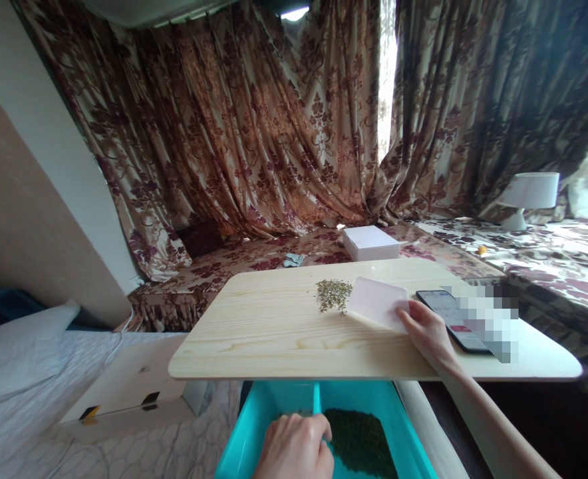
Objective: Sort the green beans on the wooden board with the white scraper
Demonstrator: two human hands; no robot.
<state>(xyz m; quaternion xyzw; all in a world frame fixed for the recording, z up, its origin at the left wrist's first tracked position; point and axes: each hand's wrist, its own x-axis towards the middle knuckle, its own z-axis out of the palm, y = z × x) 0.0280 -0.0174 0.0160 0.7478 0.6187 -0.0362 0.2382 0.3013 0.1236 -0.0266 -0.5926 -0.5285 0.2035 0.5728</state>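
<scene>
My right hand [426,329] pinches the near right corner of a white, translucent flat plastic piece [378,303] above the wooden table top [274,332]. The piece's left edge is beside a small loose pile of greenish-brown dried bits [332,295]. My left hand [296,447] is over the turquoise two-compartment bin [241,436] below the table's near edge, its fingers curled at the divider. What those fingers hold, if anything, is hidden. Dark green loose material [358,439] covers the bottom of the right compartment. My hand hides most of the left compartment.
A phone [448,319] lies on the table right of my right hand, beside a blurred-out patch. Behind the table stands a white box [371,243]. A flat white carton [129,382] rests on the bed at left. A lamp [531,193] stands at back right.
</scene>
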